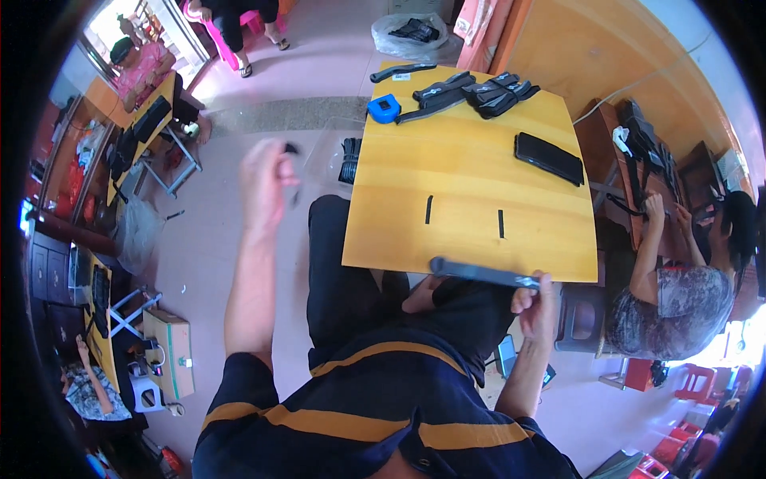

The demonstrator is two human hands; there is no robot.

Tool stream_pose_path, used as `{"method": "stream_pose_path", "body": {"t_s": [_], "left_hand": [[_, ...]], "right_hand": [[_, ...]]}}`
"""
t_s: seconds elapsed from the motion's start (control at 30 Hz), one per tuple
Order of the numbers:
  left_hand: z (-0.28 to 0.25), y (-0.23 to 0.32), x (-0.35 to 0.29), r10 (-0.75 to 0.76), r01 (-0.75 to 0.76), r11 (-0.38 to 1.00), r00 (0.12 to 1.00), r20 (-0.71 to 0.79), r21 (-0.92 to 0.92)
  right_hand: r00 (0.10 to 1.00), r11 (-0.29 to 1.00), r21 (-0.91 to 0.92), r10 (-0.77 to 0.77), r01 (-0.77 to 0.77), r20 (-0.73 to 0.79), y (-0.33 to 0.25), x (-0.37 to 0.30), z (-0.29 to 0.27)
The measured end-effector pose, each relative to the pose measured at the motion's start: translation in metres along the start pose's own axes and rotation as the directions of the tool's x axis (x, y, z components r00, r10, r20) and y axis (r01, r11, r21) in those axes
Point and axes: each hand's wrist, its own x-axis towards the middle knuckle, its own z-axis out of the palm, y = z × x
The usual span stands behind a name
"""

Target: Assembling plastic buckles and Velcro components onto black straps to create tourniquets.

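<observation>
Right hand (pixel 536 302) grips a strap (pixel 483 273) at the counter (pixel 471 180) edge; left hand (pixel 267 180), raised and blurred, pinches something small, apparently measuring next.

On the far end of the yellow wooden table (pixel 471 184), toward the top centre, lie a blue tape measure (pixel 383 108) and a pile of black straps (pixel 475 92). A flat black case (pixel 548 158) sits right of centre. A cardboard box (pixel 169 351) stands lower left. At far right a seated person (pixel 678 287) handles what may be dark straps.
</observation>
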Motion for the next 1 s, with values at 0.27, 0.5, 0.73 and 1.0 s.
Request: {"method": "stream_pose_path", "body": {"t_s": [0.27,0.5,0.73,1.0], "left_hand": [[0.164,-0.011,0.048,0.031,0.041,0.988,0.892,0.451,-0.149],[0.115,-0.141,0.069,-0.312,0.221,0.918,0.915,0.257,0.328],[0.084,-0.172,0.087,-0.245,0.086,0.672,0.963,0.111,0.736],[0.073,-0.155,0.09,-0.095,-0.041,0.36,0.992,0.081,0.932]], "right_hand": [[0.985,0.994,-0.03,0.106,-0.103,0.133,0.028,-0.014,0.027],[0.984,0.995,-0.029,0.1,-0.097,0.149,0.026,-0.019,0.015],[0.985,0.989,-0.07,0.137,-0.13,0.109,0.021,-0.017,0.022],[0.971,0.99,-0.071,0.131,-0.119,0.198,0.024,-0.017,0.042]]}}
